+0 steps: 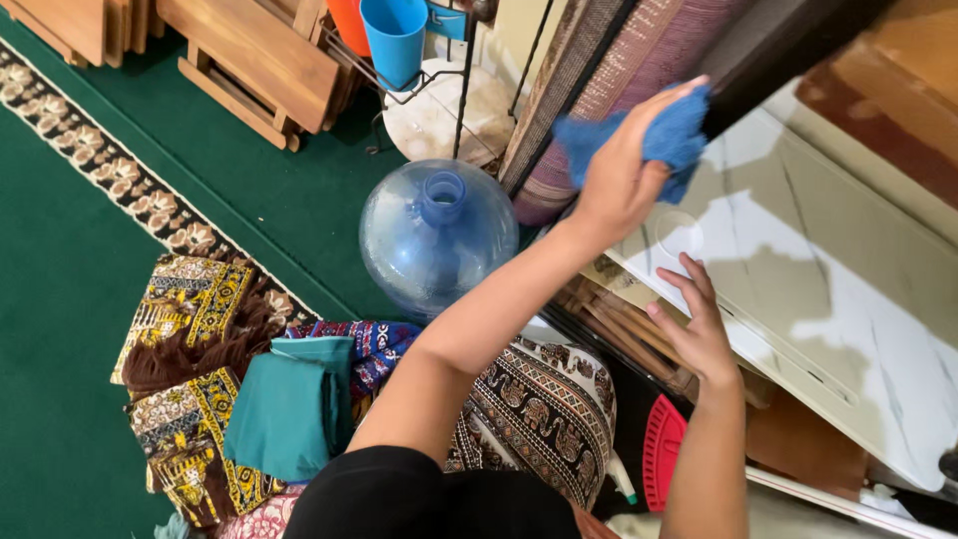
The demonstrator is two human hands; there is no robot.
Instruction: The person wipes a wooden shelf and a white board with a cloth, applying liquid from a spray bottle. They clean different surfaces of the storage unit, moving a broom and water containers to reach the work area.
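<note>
While seen from above, scene: a crowded corner, hands over a tilted panel.
Surface: white marble-look panel (838, 289) slanted from upper middle to lower right, glossy, hand shadows on it.
Floor: green carpet (60, 299) with a patterned border strip running diagonally.
Left hand: left hand (624, 170) clenched on a blue cloth (671, 135), pressed at the panel's top edge, against a dark board.
Right hand: right hand (699, 324) released, fingers spread, resting on the panel's lower left edge.
Beside panel: rolled rugs (609, 80) leaned just left of the cloth; clear water jug (434, 235) stood near them on the carpet.
Below arms: folded patterned fabrics (200, 379) piled, a teal one on top.
Far edge: wooden folding stands (249, 60) and a blue bucket (394, 35) on a wire rack.
Open room: carpet at left was free; the right side was packed tight.
</note>
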